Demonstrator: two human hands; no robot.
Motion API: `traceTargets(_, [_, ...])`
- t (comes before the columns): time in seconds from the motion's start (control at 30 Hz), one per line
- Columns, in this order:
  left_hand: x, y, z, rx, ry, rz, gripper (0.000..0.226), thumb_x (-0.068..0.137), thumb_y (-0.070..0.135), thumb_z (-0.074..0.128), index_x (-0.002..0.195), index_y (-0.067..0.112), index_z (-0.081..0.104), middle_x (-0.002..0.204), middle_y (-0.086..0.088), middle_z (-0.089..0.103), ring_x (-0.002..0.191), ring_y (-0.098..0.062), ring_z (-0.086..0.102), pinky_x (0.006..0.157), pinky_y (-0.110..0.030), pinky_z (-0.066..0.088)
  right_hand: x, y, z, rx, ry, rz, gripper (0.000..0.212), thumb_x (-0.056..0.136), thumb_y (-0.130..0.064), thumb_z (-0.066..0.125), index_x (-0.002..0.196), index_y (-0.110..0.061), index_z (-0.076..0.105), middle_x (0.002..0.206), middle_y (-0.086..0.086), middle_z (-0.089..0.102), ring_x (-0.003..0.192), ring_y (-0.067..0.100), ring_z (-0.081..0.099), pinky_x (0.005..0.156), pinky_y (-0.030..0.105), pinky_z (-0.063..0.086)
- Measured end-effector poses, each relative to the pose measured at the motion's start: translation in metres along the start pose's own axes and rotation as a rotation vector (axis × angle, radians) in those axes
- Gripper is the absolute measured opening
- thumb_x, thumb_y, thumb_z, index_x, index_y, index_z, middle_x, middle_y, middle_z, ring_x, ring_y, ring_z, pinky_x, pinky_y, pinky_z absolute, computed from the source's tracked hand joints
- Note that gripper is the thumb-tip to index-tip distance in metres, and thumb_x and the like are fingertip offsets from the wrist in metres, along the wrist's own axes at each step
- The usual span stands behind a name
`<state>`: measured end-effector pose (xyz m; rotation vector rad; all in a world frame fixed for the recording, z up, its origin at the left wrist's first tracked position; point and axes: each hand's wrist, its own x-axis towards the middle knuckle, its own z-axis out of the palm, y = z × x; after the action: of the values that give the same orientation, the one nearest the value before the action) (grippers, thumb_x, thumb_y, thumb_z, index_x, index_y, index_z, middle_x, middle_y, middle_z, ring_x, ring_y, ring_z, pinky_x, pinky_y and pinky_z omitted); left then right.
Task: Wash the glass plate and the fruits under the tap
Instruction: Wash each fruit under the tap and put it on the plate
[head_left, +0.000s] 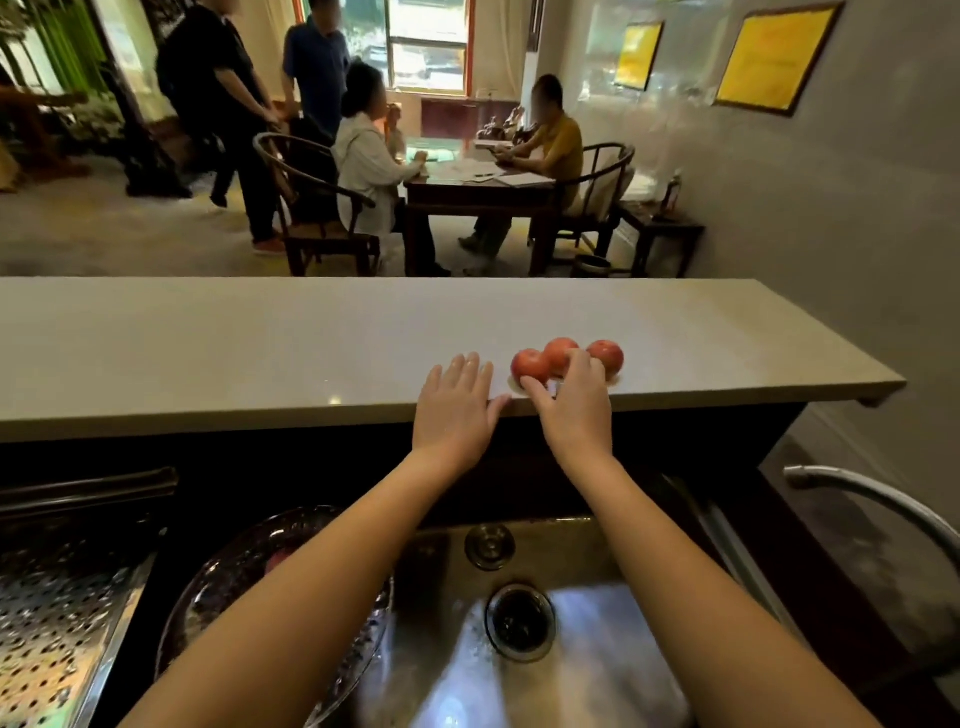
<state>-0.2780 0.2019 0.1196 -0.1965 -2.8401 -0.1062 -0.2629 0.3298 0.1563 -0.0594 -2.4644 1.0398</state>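
A: Lighting's pretty uneven here. Most of it comes from the window (427, 47) at the back, and it's blown out, almost no detail through the glass.

B: Yeah, and the pale counter (260, 343) catches a soft sheen from it. Below the counter edge it drops into deep shadow, nearly black.

A: The sink (582, 675) has bright glare patches on the wet metal, especially near the drain (521, 621).

B: Wide-angle warp too. The counter edge bows and the tap (883, 501) at the right curves away.

A: Back room is soft and smeary, the faces are blurred. The whole shot is a bit mushy, like compressed video.
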Motion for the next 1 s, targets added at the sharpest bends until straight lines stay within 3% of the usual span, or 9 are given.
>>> traceTargets(0.23, [0.001,-0.001,0.004,0.021,0.037,0.024,0.060,0.097,0.049,0.019,0.146,0.016,0.023,0.156,-0.005,0.023,0.145,-0.022,0.017,0.119,-0.040,0.015,0.006,-0.002,0.019,-0.052,0.031,-0.038,0.044,0.084,-0.029,0.066,0.121,-0.011,0.051,0.120,0.007,0.050,0.111,0.019,0.053,0.093,0.025,0.043])
traceTargets(0.47, [0.001,-0.001,-0.001,-0.012,0.002,0.025,0.058,0.098,0.047,0.020,0.147,0.017,0.023,0.156,-0.005,0.022,0.145,-0.021,0.016,0.119,-0.040,0.014,0.000,0.006,0.012,0.052,0.035,-0.055,0.040,0.083,-0.031,0.066,0.118,-0.013,0.056,0.115,0.005,0.050,0.101,0.014,0.053,0.088,0.021,0.045])
traceTargets(0.57, [0.004,0.001,-0.011,-0.316,0.029,-0.031,0.050,0.099,0.039,0.026,0.143,0.014,0.032,0.151,-0.006,0.034,0.143,-0.020,0.025,0.118,-0.038,0.015,-0.006,0.011,0.001,0.077,0.011,-0.102,0.039,0.083,-0.032,0.066,0.117,-0.015,0.057,0.111,0.002,0.050,0.092,0.005,0.046,0.076,0.006,0.033])
traceTargets(0.7, [-0.005,0.029,-0.034,-0.899,0.111,-0.093,0.043,0.101,0.033,0.030,0.139,0.015,0.039,0.142,-0.004,0.047,0.132,-0.017,0.042,0.109,-0.032,0.032,-0.011,0.014,-0.020,0.082,0.003,-0.116,0.045,0.081,-0.030,0.069,0.123,-0.017,0.057,0.115,0.003,0.050,0.096,0.003,0.044,0.075,0.003,0.030])
traceTargets(0.8, [-0.007,0.057,-0.054,-1.195,-0.008,-0.089,0.034,0.101,0.036,0.025,0.123,0.025,0.049,0.114,0.003,0.058,0.102,-0.007,0.057,0.084,-0.026,0.050,-0.014,0.014,-0.042,0.081,0.011,-0.131,0.049,0.081,-0.028,0.069,0.126,-0.017,0.056,0.115,0.002,0.051,0.096,0.003,0.044,0.077,0.004,0.035])
traceTargets(0.87, [-0.005,0.070,-0.066,-1.320,-0.110,-0.085,0.039,0.101,0.039,0.021,0.119,0.023,0.052,0.107,0.001,0.057,0.090,-0.010,0.059,0.066,-0.018,0.053,-0.017,0.012,-0.057,0.078,0.011,-0.148,0.048,0.081,-0.027,0.069,0.126,-0.017,0.056,0.108,0.000,0.051,0.094,0.005,0.047,0.079,0.008,0.039])
traceTargets(1.0, [-0.004,0.099,-0.076,-1.387,-0.251,-0.031,0.031,0.100,0.037,0.026,0.099,0.031,0.056,0.104,-0.002,0.059,0.092,-0.017,0.062,0.062,-0.022,0.053,-0.024,0.022,-0.095,0.048,0.047,-0.157,0.044,0.081,-0.027,0.069,0.122,-0.016,0.060,0.096,-0.005,0.047,0.079,0.001,0.048,0.070,0.003,0.040])
